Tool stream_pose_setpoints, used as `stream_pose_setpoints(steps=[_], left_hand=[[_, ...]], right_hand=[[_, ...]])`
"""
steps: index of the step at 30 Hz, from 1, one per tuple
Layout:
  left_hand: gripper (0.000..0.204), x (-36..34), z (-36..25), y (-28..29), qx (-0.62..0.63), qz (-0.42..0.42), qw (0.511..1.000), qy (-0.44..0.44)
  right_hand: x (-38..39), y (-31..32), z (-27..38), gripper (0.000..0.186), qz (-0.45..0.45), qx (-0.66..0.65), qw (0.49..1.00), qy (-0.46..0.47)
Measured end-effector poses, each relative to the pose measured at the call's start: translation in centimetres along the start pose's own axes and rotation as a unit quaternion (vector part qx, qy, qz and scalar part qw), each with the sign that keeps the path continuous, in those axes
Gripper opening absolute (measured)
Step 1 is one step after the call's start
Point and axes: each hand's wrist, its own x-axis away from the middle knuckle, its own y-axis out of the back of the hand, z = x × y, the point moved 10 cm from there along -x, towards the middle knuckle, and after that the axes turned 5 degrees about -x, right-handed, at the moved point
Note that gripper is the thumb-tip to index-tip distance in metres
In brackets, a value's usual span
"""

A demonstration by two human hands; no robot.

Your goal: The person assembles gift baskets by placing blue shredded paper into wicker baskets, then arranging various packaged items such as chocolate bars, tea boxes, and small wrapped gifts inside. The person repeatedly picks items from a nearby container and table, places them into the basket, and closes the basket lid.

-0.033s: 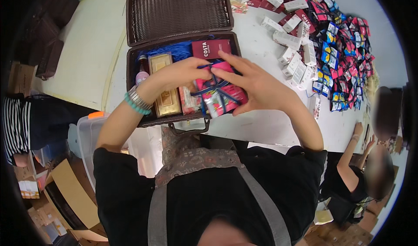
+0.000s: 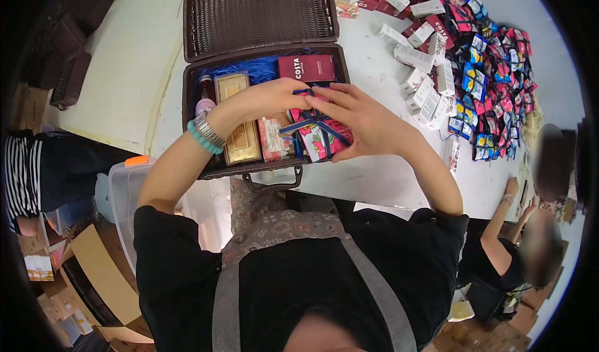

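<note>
A dark brown wicker case lies with its lid raised in front of me. In its front right corner is a bundle of pink packets tied with dark blue ribbon. My left hand grips the bundle's far edge, its fingertips partly hidden. My right hand curves round the far and right sides, thumb at the near right corner. Left of the bundle sit a pink-and-white patterned pack and a gold box. A dark red box lies behind the hands, beside blue shredded filler. A small bottle lies at the left.
Small white boxes are scattered right of the case. Beyond them is a large heap of ribbon-tied pink and blue packets. A clear plastic bin stands by my left arm. Another person's arm rests at the table's right.
The pink bundle has gone lower into the case's front right corner and turned slightly. Both hands have followed it, and more of the patterned pack shows.
</note>
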Motion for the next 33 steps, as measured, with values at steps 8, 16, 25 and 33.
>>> stream_pose_setpoints(steps=[8, 16, 25, 33], left_hand=[[0.034, -0.1, -2.3, 2.8, -0.322, -0.256, 0.896, -0.166], [0.053, 6.2, -4.7, -1.8, -0.511, -0.247, 0.789, -0.235], [0.065, 3.8, -2.9, -3.2, -0.583, -0.198, 0.764, -0.193], [0.097, 4.5, -0.9, -0.7, -0.662, -0.285, 0.689, -0.077]], right_hand=[[-0.6, -0.4, -2.4, 0.088, 0.0, 0.089, 0.995, -0.035], [-1.3, -2.1, -3.1, 0.063, 0.032, 0.145, 0.988, -0.028], [-1.5, -3.1, -1.3, 0.059, 0.023, 0.249, 0.968, -0.008], [-1.1, -4.8, -1.4, 0.061, 0.088, 0.167, 0.982, -0.029]])
